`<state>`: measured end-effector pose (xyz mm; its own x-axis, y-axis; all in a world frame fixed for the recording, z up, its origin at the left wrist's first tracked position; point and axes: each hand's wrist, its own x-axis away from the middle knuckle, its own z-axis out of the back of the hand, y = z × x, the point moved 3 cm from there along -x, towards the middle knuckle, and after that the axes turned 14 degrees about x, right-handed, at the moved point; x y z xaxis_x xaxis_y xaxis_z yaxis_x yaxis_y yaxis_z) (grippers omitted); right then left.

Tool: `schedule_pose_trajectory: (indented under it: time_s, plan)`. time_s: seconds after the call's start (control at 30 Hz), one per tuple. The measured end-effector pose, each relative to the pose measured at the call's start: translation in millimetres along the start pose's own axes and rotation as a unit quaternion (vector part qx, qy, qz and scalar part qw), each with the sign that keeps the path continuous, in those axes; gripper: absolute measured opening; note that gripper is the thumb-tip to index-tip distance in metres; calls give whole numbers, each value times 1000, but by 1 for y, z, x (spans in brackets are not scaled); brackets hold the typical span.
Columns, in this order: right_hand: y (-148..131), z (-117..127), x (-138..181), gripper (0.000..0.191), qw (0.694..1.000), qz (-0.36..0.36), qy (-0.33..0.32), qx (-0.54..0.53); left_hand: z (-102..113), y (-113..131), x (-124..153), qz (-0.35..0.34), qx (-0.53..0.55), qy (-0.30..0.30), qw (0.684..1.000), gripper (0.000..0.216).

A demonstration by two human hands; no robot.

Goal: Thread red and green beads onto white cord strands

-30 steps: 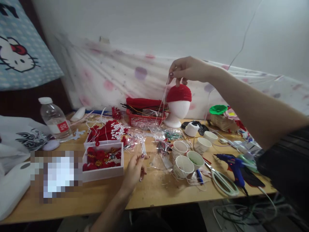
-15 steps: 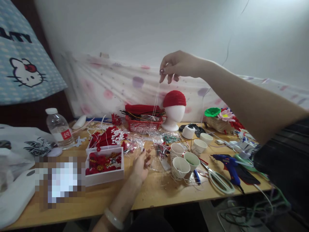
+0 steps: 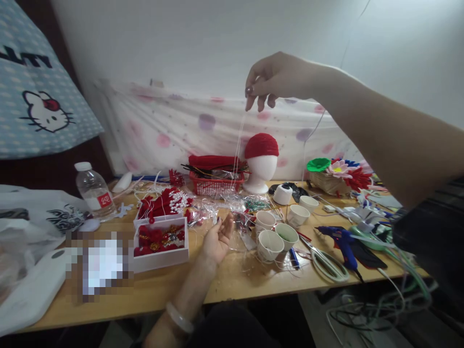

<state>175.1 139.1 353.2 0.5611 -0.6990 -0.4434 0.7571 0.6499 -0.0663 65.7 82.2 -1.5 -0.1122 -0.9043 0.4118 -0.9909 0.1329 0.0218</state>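
Observation:
My right hand (image 3: 266, 81) is raised high in front of the wall, thumb and fingertips pinched on a thin white thread (image 3: 238, 145). The thread hangs doubled, and its lower end is lost against the clear plastic bags (image 3: 232, 203). Low over the table, my left hand (image 3: 217, 241) has its palm turned up and fingers apart; I see nothing in it. It lies between a white box of red and gold ornaments (image 3: 161, 261) and a group of paper cups (image 3: 270, 245). Behind the thread stands a red basket (image 3: 217, 186) of dark sticks.
A white foam head (image 3: 261, 166) with a red cap stands at the back, near a white thread spool (image 3: 282, 195). To the right lie scissors (image 3: 328, 263), a blue glue gun (image 3: 342, 244) and cables. A water bottle (image 3: 94, 193) and a white bag (image 3: 39, 212) are left.
My right hand has risen and shifted slightly right, drawing the thread up. My left hand has turned palm up and its fingers have opened. The view has shifted a little.

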Motion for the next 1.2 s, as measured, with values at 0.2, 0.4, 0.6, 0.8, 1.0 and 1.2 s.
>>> schedule_pose_trajectory:
  time_s: [0.2, 0.4, 0.6, 0.8, 1.0, 1.2]
  plan:
    - [5, -6, 3, 16, 1000, -16, -6, -12, 1, -2, 7, 27, -78, 3, 997, 20]
    - [4, -3, 6, 19, 1000, -14, -2, -18, 19, 12, 10, -23, -178, 46, 983, 10]
    - [5, -3, 7, 20, 999, -8, -10, -47, 25, 39, 19, -149, -236, 21, 960, 15]
    - [-2, -13, 7, 16, 997, 14, -16, -72, -44, 46, 23, -199, -271, -174, 926, 35]
    - [2, -27, 6, 15, 996, -32, -2, -88, -75, 25, 19, -60, -306, -273, 910, 16]
    - [36, -68, 6, 7, 992, -120, -27, -37, -63, 40, 34, 12, -252, -254, 934, 26]
